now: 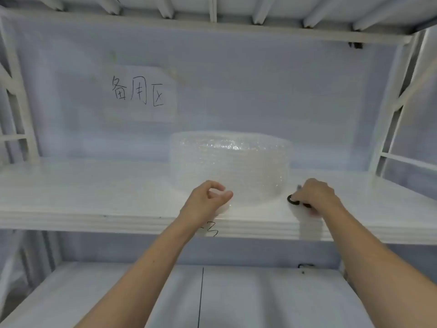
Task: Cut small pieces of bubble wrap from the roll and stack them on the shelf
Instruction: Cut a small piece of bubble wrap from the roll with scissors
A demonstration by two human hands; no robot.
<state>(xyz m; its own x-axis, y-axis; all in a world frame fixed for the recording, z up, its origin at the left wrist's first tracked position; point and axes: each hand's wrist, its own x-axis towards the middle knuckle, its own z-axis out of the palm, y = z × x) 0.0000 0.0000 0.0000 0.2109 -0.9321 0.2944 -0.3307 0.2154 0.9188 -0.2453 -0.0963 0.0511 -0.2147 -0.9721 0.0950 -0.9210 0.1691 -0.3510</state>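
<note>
A clear bubble wrap roll point(233, 165) stands on end in the middle of the white shelf point(94, 197). My left hand point(204, 200) rests at the roll's lower left, thumb and fingers pinched on a loose edge of the bubble wrap. Just right of the roll, my right hand point(314, 194) lies on the shelf, closed over black-handled scissors point(296, 201); one black handle loop and a bit of grey blade show beside the fingers. A flat bubble wrap sheet point(309, 227) lies under my right hand and hangs over the shelf's front edge.
A paper sign point(138, 92) with handwritten characters is stuck to the back panel. White frame posts stand at both sides, with an upper shelf overhead. A lower shelf point(236, 299) runs beneath my forearms.
</note>
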